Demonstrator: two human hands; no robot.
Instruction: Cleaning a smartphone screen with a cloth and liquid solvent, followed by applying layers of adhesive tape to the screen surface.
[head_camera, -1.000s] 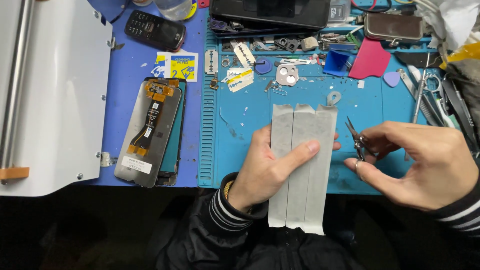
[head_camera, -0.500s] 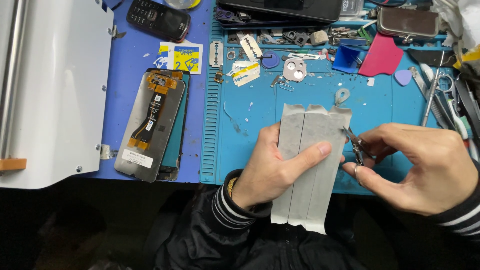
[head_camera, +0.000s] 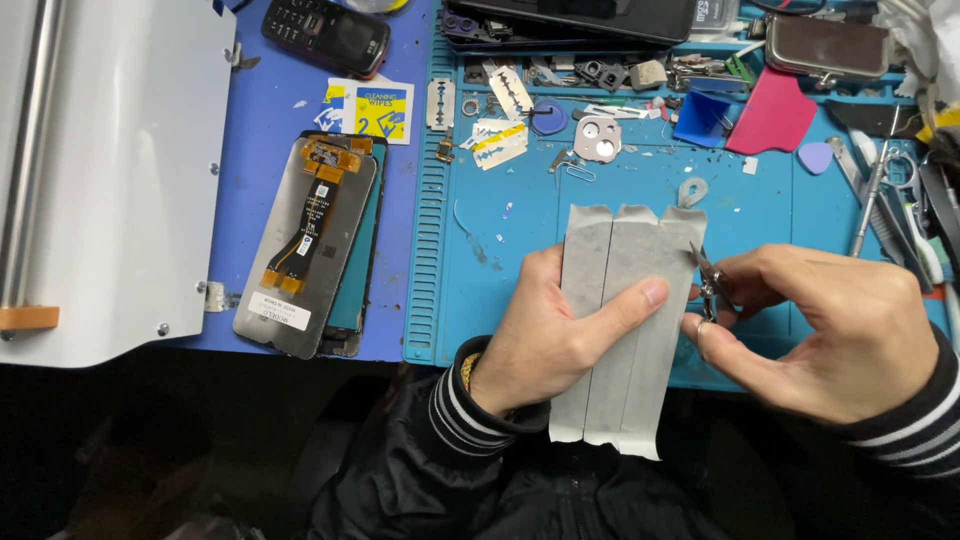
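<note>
Workbench space is taken up mostly by a teal repair mat (head_camera: 470, 300) on the right and a blue surface to its left, with a white metal machine cover (head_camera: 120, 170) filling the far left. Next in size, a grey strip sheet (head_camera: 625, 330), three long bands side by side, lies upright in the middle over the mat's near edge. A left hand (head_camera: 560, 335) is clamped on that sheet, thumb pressed across its front and fingers behind its left edge. A right hand (head_camera: 830, 330) sits just beside the sheet's right edge, fingers closed on small metal scissors (head_camera: 708, 280) whose tips touch that edge. A phone display panel (head_camera: 310, 245) with an orange flex cable lies face down on the blue surface. Smaller still, a black keypad phone (head_camera: 325, 35) rests at the top, and razor blades (head_camera: 475, 105) lie near the mat's upper left.
</note>
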